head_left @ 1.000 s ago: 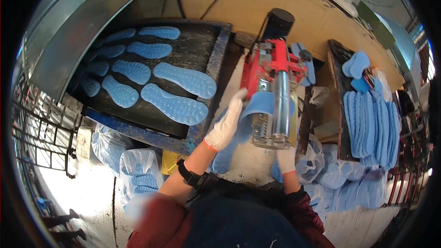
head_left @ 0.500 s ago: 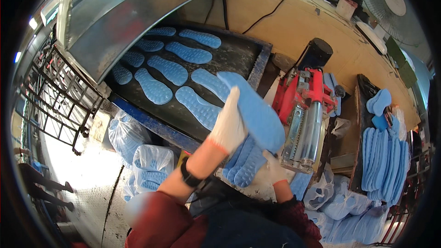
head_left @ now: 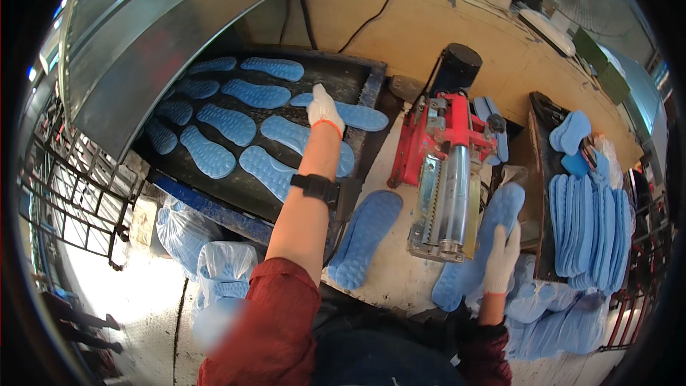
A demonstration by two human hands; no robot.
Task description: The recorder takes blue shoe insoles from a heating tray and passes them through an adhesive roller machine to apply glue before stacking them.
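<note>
My left hand (head_left: 326, 109), in a white glove with an orange cuff, is closed around the middle of a blue insole (head_left: 363, 117). That insole lies low over the right side of a black bed (head_left: 229, 199), where several bumpy blue insoles (head_left: 227, 124) rest in rows. My white-gloved right hand (head_left: 502, 261) grips the edge of another blue insole (head_left: 503, 206) beside the red roller machine (head_left: 461, 125). Part of that insole is hidden by my fingers. Between the bed and the machine, a small stack of insoles (head_left: 366, 239) sits on the worktop.
A metal hood (head_left: 179, 50) slopes over the bed's far left. At right, a shelf carries a row of upright insoles (head_left: 589, 229). Bagged insoles (head_left: 557, 322) stand below it, and more plastic bags (head_left: 225, 271) sit on the floor at left. A metal rack (head_left: 71, 186) borders the left side.
My left hand has carried its insole forward over the bed, turning it to lie nearly crosswise. My right hand has left the stack and moved right to an insole beside the machine.
</note>
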